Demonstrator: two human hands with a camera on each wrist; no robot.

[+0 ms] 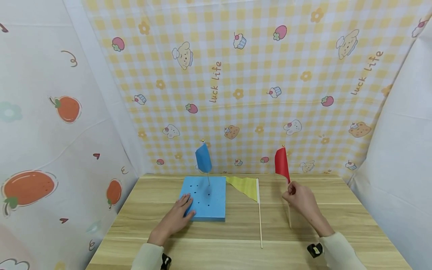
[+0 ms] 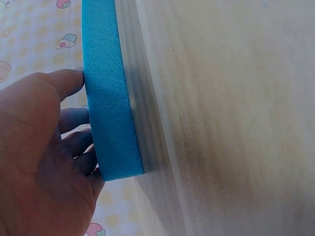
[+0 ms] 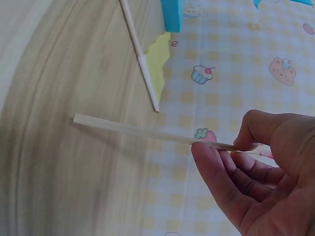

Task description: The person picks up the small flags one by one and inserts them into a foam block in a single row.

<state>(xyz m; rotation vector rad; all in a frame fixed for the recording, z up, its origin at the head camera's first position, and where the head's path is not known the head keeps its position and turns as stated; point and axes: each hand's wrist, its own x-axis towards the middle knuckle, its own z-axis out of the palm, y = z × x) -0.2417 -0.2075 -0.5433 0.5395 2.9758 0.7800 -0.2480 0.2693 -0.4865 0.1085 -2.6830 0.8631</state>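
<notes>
A flat blue foam block with several small dark holes lies on the table. In the head view, my left hand rests on its left side, fingers spread over the top; the left wrist view shows the thumb and fingers along the thick foam edge. Upright from the block's back part stands a blue flag on a thin stick. My right hand pinches the wooden stick of a red flag, holding it nearly upright. That stick shows its bare lower end in the right wrist view.
Between the block and my right hand, a yellow triangular flag lies on the wooden table, its stick pointing toward me. A checked cloth hangs behind the table, with white cloth on the right side.
</notes>
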